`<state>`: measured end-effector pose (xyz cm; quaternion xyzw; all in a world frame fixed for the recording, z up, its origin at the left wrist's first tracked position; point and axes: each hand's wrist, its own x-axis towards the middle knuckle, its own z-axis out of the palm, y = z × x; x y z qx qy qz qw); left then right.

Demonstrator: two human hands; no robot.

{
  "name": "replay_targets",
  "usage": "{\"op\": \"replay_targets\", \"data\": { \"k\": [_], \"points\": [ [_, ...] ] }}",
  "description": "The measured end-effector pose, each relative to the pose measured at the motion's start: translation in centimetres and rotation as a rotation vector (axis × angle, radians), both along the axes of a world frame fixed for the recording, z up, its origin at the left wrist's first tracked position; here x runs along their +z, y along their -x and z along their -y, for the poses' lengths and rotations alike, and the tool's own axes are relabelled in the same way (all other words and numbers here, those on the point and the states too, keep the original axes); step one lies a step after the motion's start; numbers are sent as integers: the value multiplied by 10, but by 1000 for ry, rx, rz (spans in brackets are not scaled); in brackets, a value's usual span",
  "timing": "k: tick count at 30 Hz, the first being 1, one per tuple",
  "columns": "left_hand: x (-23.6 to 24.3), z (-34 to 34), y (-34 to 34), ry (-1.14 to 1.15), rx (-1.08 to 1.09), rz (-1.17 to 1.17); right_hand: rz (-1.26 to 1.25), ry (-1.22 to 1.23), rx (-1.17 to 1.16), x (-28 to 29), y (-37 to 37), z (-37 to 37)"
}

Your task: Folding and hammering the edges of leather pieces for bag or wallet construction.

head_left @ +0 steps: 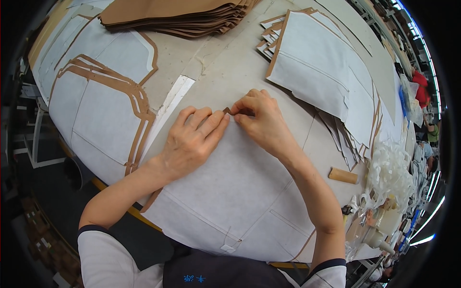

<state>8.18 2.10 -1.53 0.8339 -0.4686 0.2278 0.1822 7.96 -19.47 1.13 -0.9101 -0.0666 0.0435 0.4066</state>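
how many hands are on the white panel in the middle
2: the left hand near the top edge of the white panel, and the right hand beside it, at the small brown tip.

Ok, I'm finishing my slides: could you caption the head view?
Left hand and right hand at the brown edge of a white panel, between piles of similar panels.

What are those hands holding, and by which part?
The right hand appears to pinch the white panel by the brown tip at its far edge; the left hand rests beside that tip, its grip unclear.
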Motion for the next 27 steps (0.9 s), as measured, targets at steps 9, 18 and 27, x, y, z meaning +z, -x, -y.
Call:
{"op": "replay_targets", "data": {
  "k": [9,18,27],
  "points": [
    [1,1,-2,-31,1,-50,222,-27,24,-13,12,5],
    [2,3,-6,59,1,-211,441,16,224,-23,12,21],
    [4,5,-6,-2,-8,-267,351,-5,329,-14,2,41]
  ]
}}
